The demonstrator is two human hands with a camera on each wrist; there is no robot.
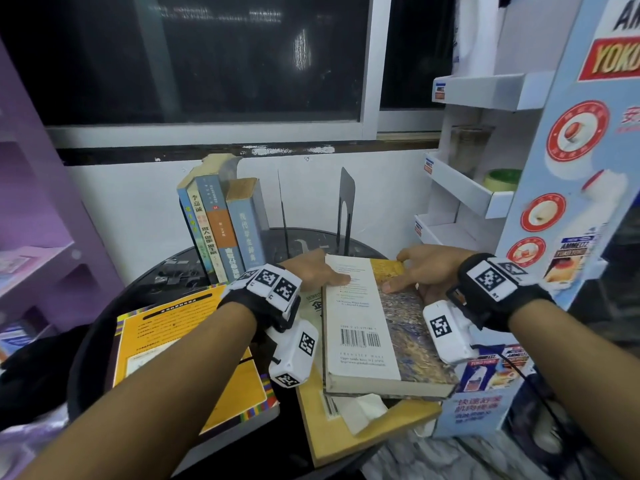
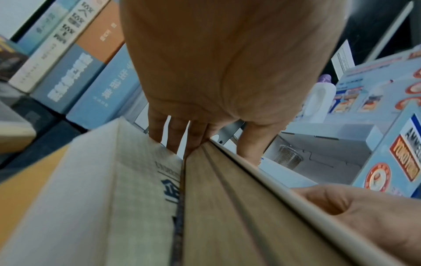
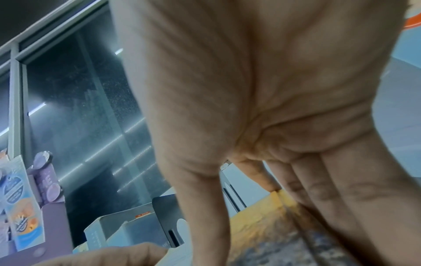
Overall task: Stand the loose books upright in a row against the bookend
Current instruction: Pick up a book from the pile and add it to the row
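A thick book (image 1: 363,323) with a white back cover and a yellow-blue painted strip lies flat on a pile at the table's front. My left hand (image 1: 318,271) grips its far left corner, thumb on the cover and fingers (image 2: 173,133) down the page edge (image 2: 227,207). My right hand (image 1: 419,268) grips the far right corner, thumb on the painted cover (image 3: 262,234). Several books (image 1: 221,230) stand leaning in a row at the back left. A black bookend (image 1: 347,202) stands upright to their right, with a thin one (image 1: 282,206) seen edge-on between.
A yellow book (image 1: 187,358) lies flat at the front left of the round black table (image 1: 166,271). A tan book (image 1: 346,438) and a white paper lie under the thick book. A purple shelf (image 1: 34,237) stands left, a white-blue display rack (image 1: 485,202) right, and a wall behind.
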